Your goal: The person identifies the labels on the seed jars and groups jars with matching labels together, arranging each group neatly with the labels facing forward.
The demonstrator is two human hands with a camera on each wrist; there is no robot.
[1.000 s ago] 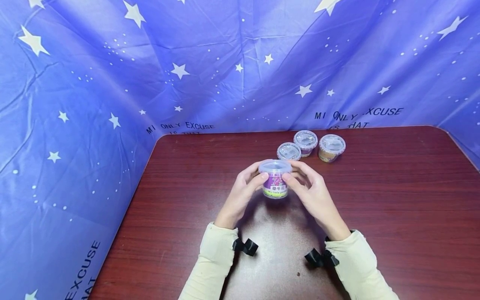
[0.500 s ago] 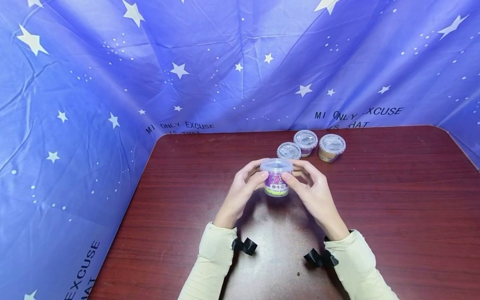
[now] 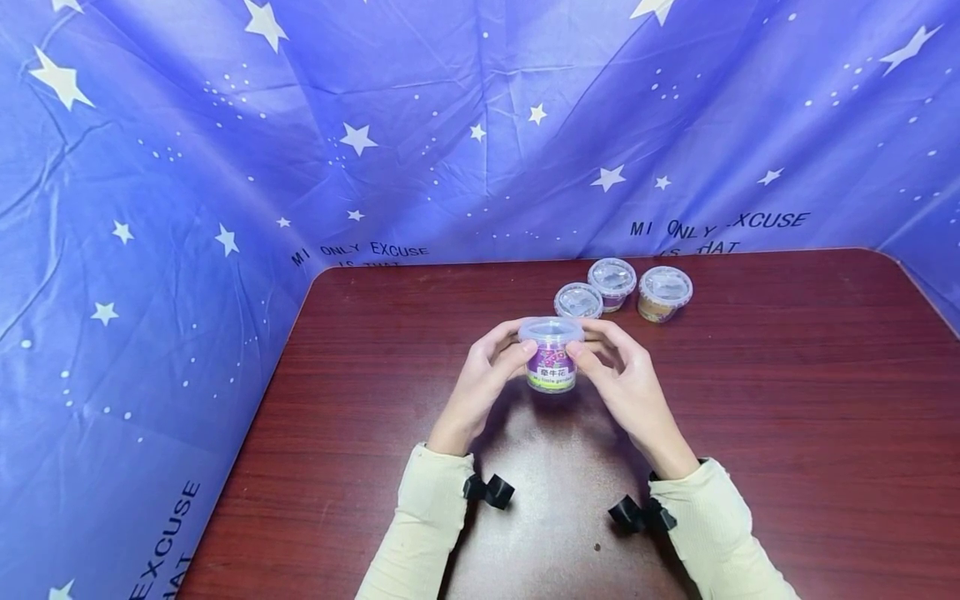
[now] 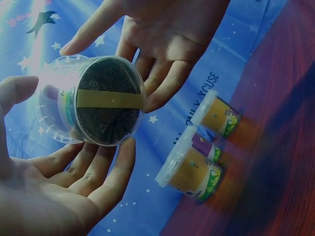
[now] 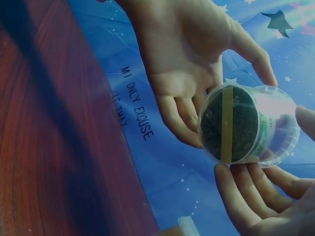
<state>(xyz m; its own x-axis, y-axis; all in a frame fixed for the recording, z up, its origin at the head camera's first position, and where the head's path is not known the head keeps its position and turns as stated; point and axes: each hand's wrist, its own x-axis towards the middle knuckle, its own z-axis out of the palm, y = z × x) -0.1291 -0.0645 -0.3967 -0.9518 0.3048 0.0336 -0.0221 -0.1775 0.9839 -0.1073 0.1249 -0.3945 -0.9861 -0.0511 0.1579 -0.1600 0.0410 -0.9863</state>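
Note:
A small clear plastic cup with a lid and a purple label is held above the table between both hands. My left hand grips its left side, thumb in front and fingers behind. My right hand grips the right side the same way. In the left wrist view the cup shows its underside, dark soil crossed by a yellow strip, with my left fingers curled beneath it. The right wrist view shows the same cup over my right fingers.
Three more lidded cups stand close together behind the hands on the dark red wooden table. A blue star-printed cloth hangs around the table's back and left sides.
The cup and both hands have shifted very slightly up and away; the grip is the same.

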